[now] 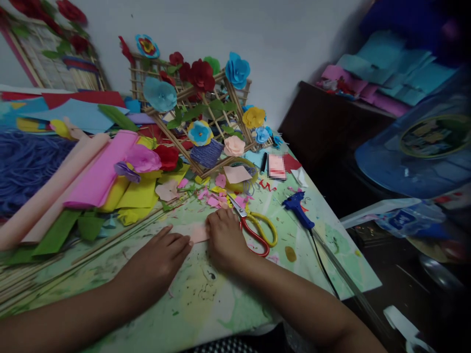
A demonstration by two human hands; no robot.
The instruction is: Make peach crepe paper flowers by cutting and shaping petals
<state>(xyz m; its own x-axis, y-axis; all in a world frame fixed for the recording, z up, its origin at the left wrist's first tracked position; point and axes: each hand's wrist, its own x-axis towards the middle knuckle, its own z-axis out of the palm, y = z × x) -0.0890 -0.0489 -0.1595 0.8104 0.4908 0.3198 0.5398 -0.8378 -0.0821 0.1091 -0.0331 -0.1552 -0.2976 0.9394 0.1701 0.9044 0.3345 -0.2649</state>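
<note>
A small pale pink piece of paper (199, 235) lies low over the table between my two hands. My left hand (156, 262) has its fingers together at the paper's left end; its thumb is partly hidden. At the right end, my right hand (226, 238) is closed with curled fingers on the paper, and its fingertips are hidden. Just beyond the right hand lie scissors (259, 233) with one red and one yellow handle. Pink paper scraps (217, 200) are scattered ahead of the hands.
A blue glue gun (300, 210) with a black cord lies on the right. Behind the hands stands a stick lattice (180, 135) with paper flowers. Rolled pink paper (105, 169), blue yarn (29, 169) and thin sticks (29, 284) occupy the left. The table's edge (353, 240) runs along the right.
</note>
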